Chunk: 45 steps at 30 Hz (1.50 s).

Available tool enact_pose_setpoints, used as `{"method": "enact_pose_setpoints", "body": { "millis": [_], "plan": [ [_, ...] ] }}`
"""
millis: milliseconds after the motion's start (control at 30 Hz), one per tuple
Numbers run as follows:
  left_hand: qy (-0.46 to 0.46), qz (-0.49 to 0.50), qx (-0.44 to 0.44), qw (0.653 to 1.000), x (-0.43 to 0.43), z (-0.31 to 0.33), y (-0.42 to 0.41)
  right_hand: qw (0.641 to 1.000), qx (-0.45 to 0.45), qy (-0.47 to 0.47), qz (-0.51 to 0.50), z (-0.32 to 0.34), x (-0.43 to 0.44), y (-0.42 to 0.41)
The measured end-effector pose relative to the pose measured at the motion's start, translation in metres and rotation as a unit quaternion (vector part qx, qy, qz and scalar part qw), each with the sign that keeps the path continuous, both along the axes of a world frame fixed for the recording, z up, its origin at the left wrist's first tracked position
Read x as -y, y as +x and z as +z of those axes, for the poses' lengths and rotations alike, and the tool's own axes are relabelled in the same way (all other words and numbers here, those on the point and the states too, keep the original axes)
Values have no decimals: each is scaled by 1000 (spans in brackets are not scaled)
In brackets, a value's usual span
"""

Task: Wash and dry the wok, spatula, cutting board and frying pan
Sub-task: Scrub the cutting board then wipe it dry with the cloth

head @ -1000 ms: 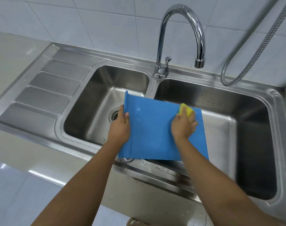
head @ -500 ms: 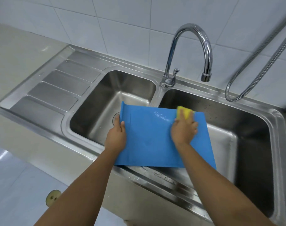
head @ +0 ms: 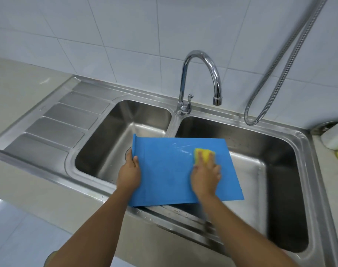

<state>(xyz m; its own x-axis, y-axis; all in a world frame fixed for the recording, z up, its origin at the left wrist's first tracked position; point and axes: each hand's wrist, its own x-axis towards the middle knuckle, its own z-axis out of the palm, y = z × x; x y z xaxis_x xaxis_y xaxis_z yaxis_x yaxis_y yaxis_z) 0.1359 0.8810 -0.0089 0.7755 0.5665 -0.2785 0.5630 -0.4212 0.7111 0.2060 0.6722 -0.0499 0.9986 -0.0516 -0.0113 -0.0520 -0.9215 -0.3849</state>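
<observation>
A blue cutting board (head: 168, 170) is held flat over the double steel sink (head: 291, 132), spanning the divider between the two basins. My left hand (head: 128, 171) grips its left edge, thumb on top. My right hand (head: 205, 173) holds a yellow sponge (head: 203, 154) pressed on the board's upper right part. A streak of suds lies on the board just left of the sponge. No wok, spatula or frying pan shows in this view.
A chrome tap (head: 201, 78) arches over the right basin, no water running. A metal hose (head: 279, 74) hangs at the right wall. A ribbed draining board (head: 56, 130) lies left of the basins. A white and yellow bottle (head: 337, 143) stands at the right edge.
My right hand has slid the sponge down and a little left over the board, leaving suds behind. The left hand keeps its grip. The camera has tilted up, showing more wall.
</observation>
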Motion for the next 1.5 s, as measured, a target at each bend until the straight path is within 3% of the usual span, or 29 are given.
{"method": "enact_pose_setpoints", "body": {
  "millis": [100, 167, 233, 300, 367, 433, 500, 567, 633, 700, 800, 867, 900, 1000, 1067, 1133, 1167, 1233, 1333, 1367, 1433, 1500],
  "plan": [
    [0, 4, -3, 1000, 1, 0, 0, 956, 97, 0, 276, -6, -24, -41],
    [-4, 1, 1, 1000, 0, -1, -1, 929, 129, -17, 348, -15, 0, -30],
    [-4, -5, 5, 1000, 0, -4, -1, 965, 92, -34, 244, -20, 35, -13],
    [-2, -3, 6, 1000, 1, -3, -1, 999, 11, -28, 31, -19, 60, -1],
    [6, 4, 0, 1000, 3, -4, -1, 994, -32, -13, -104, -12, 56, 1],
    [9, 7, -7, 1000, 3, -5, -1, 997, -45, -18, -56, 1, 26, -10],
    [9, 8, -9, 1000, 2, -6, -1, 995, 7, -10, 104, 3, -5, -31],
    [14, 9, -11, 1000, 1, -7, 0, 965, 31, 0, 261, -3, -16, -46],
    [12, 4, -10, 1000, 1, -5, -1, 945, 34, 12, 324, -8, 1, -38],
    [2, -9, -5, 1000, -1, -4, -3, 961, 63, -12, 268, -17, 34, -28],
    [-9, -11, 2, 1000, -2, -5, -3, 999, -3, -32, 0, -25, 93, -18],
    [-9, -6, 3, 1000, 0, -5, -3, 985, -62, -12, -161, -23, 98, -23],
    [-6, -6, 4, 1000, -1, -6, -3, 983, -66, -16, -173, -18, 86, -29],
    [-5, -3, 6, 1000, -1, -9, -2, 1000, -6, -9, -15, -13, 29, -53],
    [-9, -4, 6, 1000, -2, -11, -2, 987, 19, 2, 159, -15, 8, -65],
    [-11, -7, 8, 1000, -4, -11, -3, 967, 36, 18, 250, -18, 19, -62],
    [-11, -8, 10, 1000, -4, -11, -3, 967, 52, 11, 249, -22, 35, -57],
    [-10, -13, 12, 1000, -5, -11, -2, 988, 54, -15, 146, -27, 75, -45],
    [-4, -10, 10, 1000, -4, -12, -2, 992, -67, -7, -106, -21, 110, -37],
    [0, -9, 11, 1000, -4, -13, -2, 987, -79, -9, -138, -15, 102, -40],
    [5, -5, 11, 1000, -4, -14, -2, 996, -50, -13, -77, -4, 59, -55],
    [5, -3, 7, 1000, -3, -14, -1, 997, -8, 18, 81, -5, 12, -79]
  ]
}}
